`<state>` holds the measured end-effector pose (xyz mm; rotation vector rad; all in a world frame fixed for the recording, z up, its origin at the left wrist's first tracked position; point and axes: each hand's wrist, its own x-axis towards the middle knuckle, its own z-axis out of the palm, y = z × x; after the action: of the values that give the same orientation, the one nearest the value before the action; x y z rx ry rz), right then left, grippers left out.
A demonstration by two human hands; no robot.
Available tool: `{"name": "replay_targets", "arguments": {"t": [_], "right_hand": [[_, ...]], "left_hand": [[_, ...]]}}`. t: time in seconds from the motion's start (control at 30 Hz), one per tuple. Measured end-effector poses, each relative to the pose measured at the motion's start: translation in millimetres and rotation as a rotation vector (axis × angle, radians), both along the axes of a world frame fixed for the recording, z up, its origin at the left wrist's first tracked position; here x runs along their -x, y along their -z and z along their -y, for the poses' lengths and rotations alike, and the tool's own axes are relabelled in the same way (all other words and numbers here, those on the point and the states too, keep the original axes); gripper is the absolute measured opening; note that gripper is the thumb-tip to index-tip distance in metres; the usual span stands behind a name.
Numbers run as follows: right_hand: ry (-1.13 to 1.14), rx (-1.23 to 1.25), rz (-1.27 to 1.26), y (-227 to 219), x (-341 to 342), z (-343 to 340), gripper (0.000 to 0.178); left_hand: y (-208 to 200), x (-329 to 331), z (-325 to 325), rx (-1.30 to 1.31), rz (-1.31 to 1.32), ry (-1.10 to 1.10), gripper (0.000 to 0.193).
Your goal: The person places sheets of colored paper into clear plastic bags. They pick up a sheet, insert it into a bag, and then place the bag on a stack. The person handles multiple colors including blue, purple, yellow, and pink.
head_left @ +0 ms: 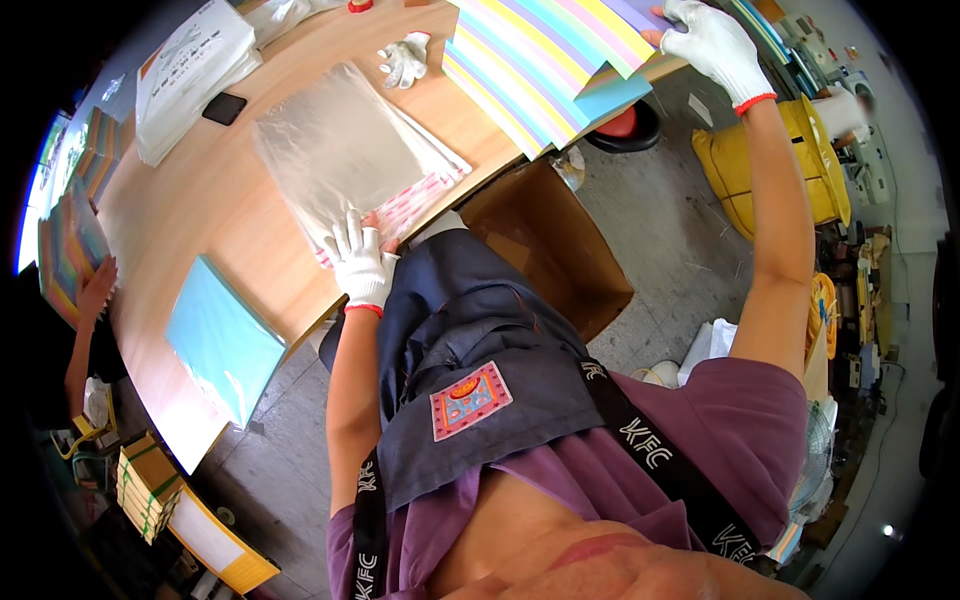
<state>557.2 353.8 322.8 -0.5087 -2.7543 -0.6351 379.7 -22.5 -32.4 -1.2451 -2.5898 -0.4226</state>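
Outward at the far left, a co-worker (97, 288) rests fingers against a block of multicoloured paper (68, 240) at the curved edge of the wooden table (235, 220). Next comes a light-blue pack (225, 335) in glossy clear film, lying flat near the table's front edge, with white printed bags (195, 65) and a dark phone (224, 108) farther back. Toward the middle lies a pile of clear plastic sleeves (330, 130) with a red-and-white strip along the near side. The gloved left hand (361, 262) lies over the near corner of this pile, its fingers spread and not closed on anything that shows. Beyond the pile sits a loose glove (405, 62). Farther right, the striped stack of coloured sheets (535, 60) covers the table's edge, and the gloved right hand (712, 48) reaches its far right corner, fingers bent against it; whether they pinch a sheet, I cannot tell.

Judging by this, the step in hand is picking up or squaring paper while steadying the sleeves. The next move calls for a clean grip on that corner, keeping the sheets aligned, and a light left hand so the slippery film stays put.
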Motion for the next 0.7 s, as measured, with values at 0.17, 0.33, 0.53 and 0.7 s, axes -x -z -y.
{"name": "replay_targets", "arguments": {"t": [0.17, 0.33, 0.53, 0.7], "right_hand": [[-0.01, 0.055, -0.016, -7.6, -3.5, 5.4, 0.045], [0.034, 0.098, -0.006, -8.1, -0.6, 17.7, 0.045], [0.058, 0.333, -0.022, -15.9, -2.7, 14.8, 0.045], [0.054, 0.081, 0.056, -13.8, -3.8, 0.8, 0.043]], "left_hand": [[0.7, -0.2, -2.9, 0.018, -0.009, 0.01, 0.053], [1.6, 1.2, -1.9, 0.029, -0.013, 0.006, 0.053], [0.1, 1.5, -1.2, 0.048, 0.01, -0.006, 0.053], [3.2, 2.6, -0.7, 0.064, 0.016, -0.009, 0.053]]}}
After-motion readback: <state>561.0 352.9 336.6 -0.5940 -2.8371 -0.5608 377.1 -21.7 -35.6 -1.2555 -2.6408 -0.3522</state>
